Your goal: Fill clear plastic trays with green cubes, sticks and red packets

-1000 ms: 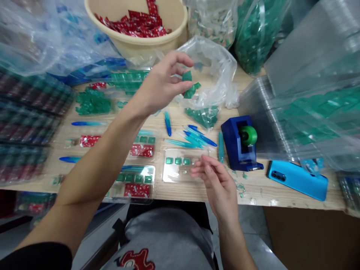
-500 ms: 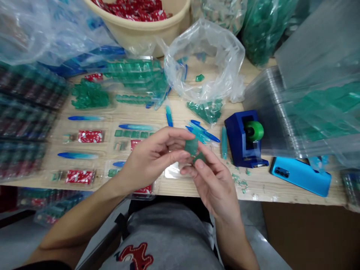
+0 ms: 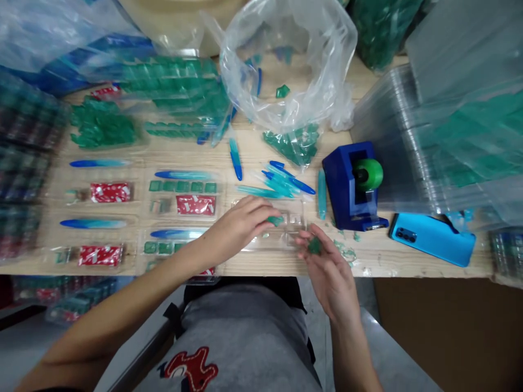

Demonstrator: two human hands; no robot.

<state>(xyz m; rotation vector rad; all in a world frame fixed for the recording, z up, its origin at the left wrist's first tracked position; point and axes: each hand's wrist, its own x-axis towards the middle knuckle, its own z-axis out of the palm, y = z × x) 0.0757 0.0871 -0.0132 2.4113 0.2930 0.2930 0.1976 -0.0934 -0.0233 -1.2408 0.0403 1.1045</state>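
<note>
My left hand (image 3: pixel 242 226) pinches a small green translucent piece (image 3: pixel 275 220) between thumb and fingers, low over a clear plastic tray (image 3: pixel 261 244). Another green piece (image 3: pixel 314 245) is held in the fingers of my right hand (image 3: pixel 333 277), just right of that tray. Both pieces are partly covered by fingers, and their exact kind is unclear. Beyond the tray lies a loose pile of blue-to-clear pointed sticks (image 3: pixel 286 179). To the left, a filled clear tray holds one such stick, a row of green squares (image 3: pixel 182 186) and a red patterned packet (image 3: pixel 196 205).
A blue tape dispenser (image 3: pixel 347 188) with green tape stands right of the sticks. Beside it are stacked clear trays (image 3: pixel 392 136) and a blue phone (image 3: pixel 435 239). An open plastic bag (image 3: pixel 339 65) with green pieces sits behind. Green scraps (image 3: pixel 347 255) litter the table near its edge.
My hands have moved apart. The left has lowered to the clear tray with one green piece; the right has drawn rightward with the other. The camera view has tipped down slightly.
</note>
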